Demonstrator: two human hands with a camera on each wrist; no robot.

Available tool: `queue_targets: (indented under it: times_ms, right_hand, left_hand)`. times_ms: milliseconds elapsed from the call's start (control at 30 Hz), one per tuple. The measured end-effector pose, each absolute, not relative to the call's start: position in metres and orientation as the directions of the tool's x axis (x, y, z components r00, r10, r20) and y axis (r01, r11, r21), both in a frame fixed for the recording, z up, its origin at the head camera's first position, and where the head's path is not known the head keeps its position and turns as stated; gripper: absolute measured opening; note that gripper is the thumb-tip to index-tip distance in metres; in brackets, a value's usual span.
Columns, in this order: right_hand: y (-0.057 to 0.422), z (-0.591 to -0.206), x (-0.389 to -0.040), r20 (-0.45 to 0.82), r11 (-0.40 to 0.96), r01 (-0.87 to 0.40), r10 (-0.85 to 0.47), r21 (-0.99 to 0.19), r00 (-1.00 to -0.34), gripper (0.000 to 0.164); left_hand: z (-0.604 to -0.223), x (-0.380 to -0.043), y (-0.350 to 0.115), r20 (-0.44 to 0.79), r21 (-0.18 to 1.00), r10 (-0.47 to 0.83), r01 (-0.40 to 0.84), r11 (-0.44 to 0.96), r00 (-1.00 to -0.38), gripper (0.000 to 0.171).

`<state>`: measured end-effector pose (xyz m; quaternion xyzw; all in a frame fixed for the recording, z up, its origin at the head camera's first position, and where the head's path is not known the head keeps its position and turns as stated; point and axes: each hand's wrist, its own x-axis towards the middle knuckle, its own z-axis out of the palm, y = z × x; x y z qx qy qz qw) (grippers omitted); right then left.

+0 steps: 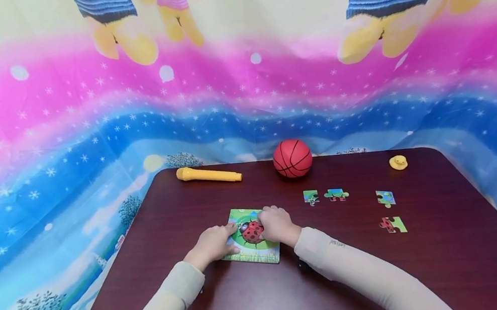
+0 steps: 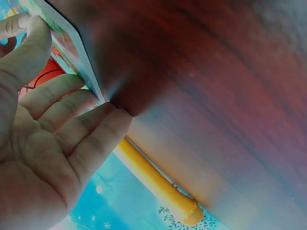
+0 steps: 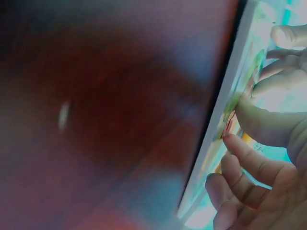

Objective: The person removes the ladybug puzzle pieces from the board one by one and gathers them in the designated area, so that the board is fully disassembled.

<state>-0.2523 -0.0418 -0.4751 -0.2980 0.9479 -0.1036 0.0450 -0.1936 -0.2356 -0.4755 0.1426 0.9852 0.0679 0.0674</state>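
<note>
A square ladybug puzzle board (image 1: 255, 258) lies flat on the dark table. My left hand (image 1: 212, 244) is at its left side, with the thumb over the picture and straight fingers (image 2: 98, 139) against the board's edge. Over the upper right part of the picture is my right hand (image 1: 277, 224). Its thumb (image 3: 259, 122) and forefinger (image 3: 249, 155) pinch at a red and green puzzle piece (image 3: 230, 122) on the board, while its other fingers are curled. The right hand hides that part of the picture in the head view.
Loose puzzle pieces lie to the right: a corner piece (image 1: 311, 196), a piece beside it (image 1: 337, 194), and others farther right (image 1: 386, 198), (image 1: 393, 224). Along the back are a yellow toy microphone (image 1: 209, 174), a red basketball (image 1: 292, 158) and a yellow rubber duck (image 1: 398, 162). A printed curtain (image 1: 242, 100) hangs behind.
</note>
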Motion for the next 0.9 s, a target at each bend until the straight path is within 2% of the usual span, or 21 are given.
queue_targets:
  times_ms: [200, 433, 733, 900]
  right_hand:
    - [-0.043, -0.479, -0.259, -0.113, 0.819, -0.464, -0.525, -0.337, -0.844, 0.029]
    - [-0.045, -0.481, -0.259, -0.127, 0.798, -0.532, -0.581, -0.283, -0.804, 0.055]
    - [-0.049, -0.483, -0.26, -0.066, 0.761, -0.551, -0.605, -0.344, -0.794, 0.044]
    - [-0.053, -0.482, -0.263, -0.068, 0.755, -0.533, -0.598, -0.382, -0.799, 0.043]
  left_hand:
    - [-0.473, -0.195, -0.243, -0.11, 0.232, 0.285, 0.254, 0.939, -0.952, 0.066]
    - [-0.478, -0.194, -0.254, -0.166, 0.296, 0.287, 0.23, 0.927, -0.943, 0.081]
    - [-0.478, -0.193, -0.251, -0.165, 0.3, 0.344, 0.285, 0.91, -0.925, 0.088]
    - [-0.476, -0.195, -0.251, -0.18, 0.305, 0.343, 0.279, 0.91, -0.922, 0.083]
